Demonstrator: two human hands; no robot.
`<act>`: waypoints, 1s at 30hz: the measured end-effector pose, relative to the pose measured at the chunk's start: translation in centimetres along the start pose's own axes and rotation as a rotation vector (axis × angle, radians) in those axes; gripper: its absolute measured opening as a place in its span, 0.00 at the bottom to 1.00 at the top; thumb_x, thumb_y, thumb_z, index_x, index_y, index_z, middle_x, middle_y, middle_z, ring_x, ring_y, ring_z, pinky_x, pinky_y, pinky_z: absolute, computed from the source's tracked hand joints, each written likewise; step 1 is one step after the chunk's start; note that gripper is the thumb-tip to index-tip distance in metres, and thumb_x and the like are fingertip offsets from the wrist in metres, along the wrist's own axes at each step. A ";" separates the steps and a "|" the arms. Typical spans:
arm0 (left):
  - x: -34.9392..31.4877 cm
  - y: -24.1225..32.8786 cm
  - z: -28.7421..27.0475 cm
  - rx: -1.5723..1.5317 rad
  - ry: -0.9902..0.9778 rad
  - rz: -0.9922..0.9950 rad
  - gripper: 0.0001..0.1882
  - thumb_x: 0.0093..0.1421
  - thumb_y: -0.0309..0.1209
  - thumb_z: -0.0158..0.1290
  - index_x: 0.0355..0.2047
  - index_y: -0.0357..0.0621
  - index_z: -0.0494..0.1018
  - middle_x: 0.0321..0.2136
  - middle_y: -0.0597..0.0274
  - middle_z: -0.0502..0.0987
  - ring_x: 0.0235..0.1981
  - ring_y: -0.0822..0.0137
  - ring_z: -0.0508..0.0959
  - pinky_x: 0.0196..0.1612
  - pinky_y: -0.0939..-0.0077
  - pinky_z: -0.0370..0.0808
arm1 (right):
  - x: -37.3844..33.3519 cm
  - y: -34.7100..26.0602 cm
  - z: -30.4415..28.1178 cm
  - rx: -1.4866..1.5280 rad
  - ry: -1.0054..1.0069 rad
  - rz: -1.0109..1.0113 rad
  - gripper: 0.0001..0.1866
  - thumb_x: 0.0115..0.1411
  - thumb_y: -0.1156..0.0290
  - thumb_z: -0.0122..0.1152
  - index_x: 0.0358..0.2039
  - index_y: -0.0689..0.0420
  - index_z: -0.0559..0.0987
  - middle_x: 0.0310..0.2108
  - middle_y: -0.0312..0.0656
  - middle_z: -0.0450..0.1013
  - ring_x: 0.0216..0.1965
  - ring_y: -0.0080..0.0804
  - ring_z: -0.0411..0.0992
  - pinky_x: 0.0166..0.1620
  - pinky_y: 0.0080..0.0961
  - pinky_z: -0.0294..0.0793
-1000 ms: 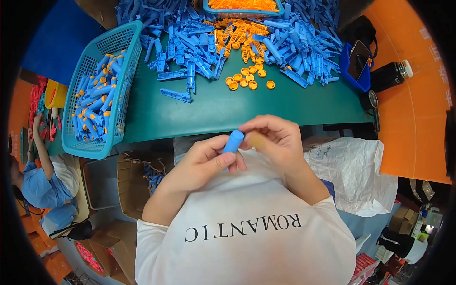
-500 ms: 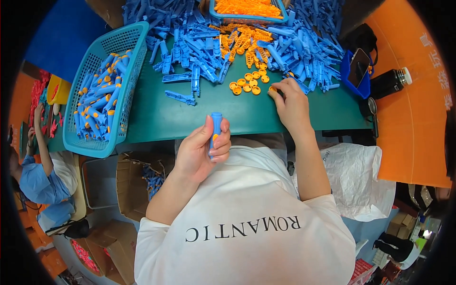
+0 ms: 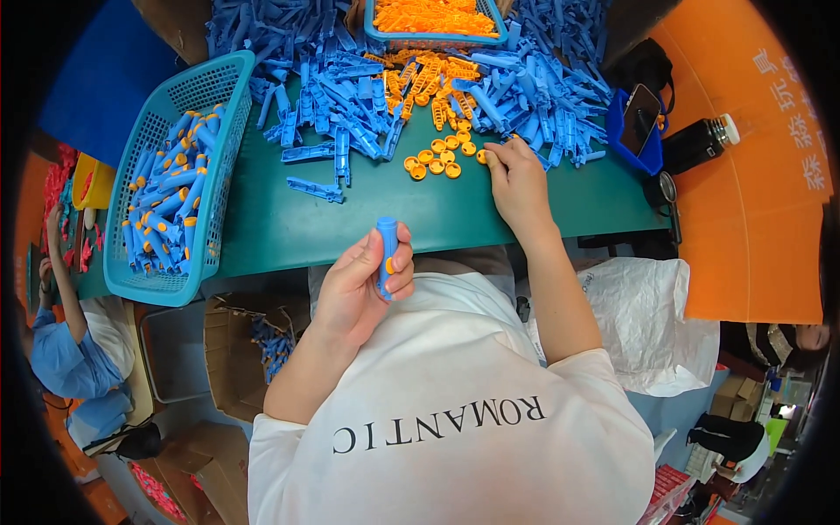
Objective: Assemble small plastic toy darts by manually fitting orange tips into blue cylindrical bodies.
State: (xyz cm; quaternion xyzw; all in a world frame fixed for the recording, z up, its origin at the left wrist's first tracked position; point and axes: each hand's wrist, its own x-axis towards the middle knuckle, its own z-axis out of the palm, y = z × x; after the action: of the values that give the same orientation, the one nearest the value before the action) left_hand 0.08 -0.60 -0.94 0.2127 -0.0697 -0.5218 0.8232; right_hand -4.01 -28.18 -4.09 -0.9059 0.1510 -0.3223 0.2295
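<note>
My left hand [image 3: 357, 278] is closed around a slim blue plastic tube [image 3: 387, 234], held upright above the table's near edge. An orange button shows on the tube's side between my fingers. Over the table, my right hand [image 3: 521, 182] reaches forward with thumb and fingers bent together at a small round orange cap [image 3: 481, 157]. Its fingertips are partly hidden. Several more orange caps [image 3: 437, 146] lie just left of these fingers. Behind them is a heap of orange ladder-like strips [image 3: 429, 74], with loose blue half-shells [image 3: 350, 109] around it.
A turquoise basket [image 3: 234, 114] of blue tubes with orange ends stands at left. Another basket [image 3: 437, 38] at the back holds orange pieces. On the right are a blue bin [image 3: 648, 162] with a phone and a black bottle [image 3: 696, 153]. A co-worker [image 3: 66, 350] sits at far left.
The whole view has shifted slightly, moving the table things leftward. My left hand still holds the blue tube, and my right fingers stay at the orange cap.
</note>
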 end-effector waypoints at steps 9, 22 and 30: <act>0.0 -0.2 1.6 0.372 0.000 0.054 0.22 0.76 0.42 0.40 0.55 0.36 0.69 0.31 0.64 0.73 0.28 0.76 0.65 0.33 0.81 0.64 | 2.0 -0.4 -2.9 0.092 -0.282 -0.019 0.12 0.57 0.77 0.68 0.42 0.65 0.82 0.30 0.41 0.72 0.27 0.27 0.70 0.33 0.23 0.71; -0.5 -0.2 1.9 1.291 -0.065 0.578 0.17 0.72 0.40 0.47 0.48 0.37 0.71 0.32 0.58 0.76 0.32 0.63 0.75 0.38 0.71 0.71 | 0.1 -9.3 -7.2 0.675 -0.248 -0.171 0.08 0.49 0.84 0.71 0.30 0.65 0.81 0.28 0.40 0.77 0.26 0.19 0.71 0.28 0.14 0.69; -0.9 0.2 2.5 1.397 -0.117 0.762 0.15 0.70 0.38 0.50 0.44 0.37 0.72 0.31 0.56 0.77 0.27 0.57 0.73 0.32 0.66 0.69 | -2.1 -13.9 -8.3 0.713 -0.357 -0.293 0.16 0.41 0.87 0.72 0.34 0.65 0.83 0.28 0.41 0.77 0.21 0.16 0.70 0.23 0.12 0.67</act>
State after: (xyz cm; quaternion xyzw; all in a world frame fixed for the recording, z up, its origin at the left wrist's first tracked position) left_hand -0.98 -0.41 1.54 0.6132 -0.4916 -0.0503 0.6163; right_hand -9.29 -18.13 7.70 -0.8233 -0.1425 -0.2214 0.5028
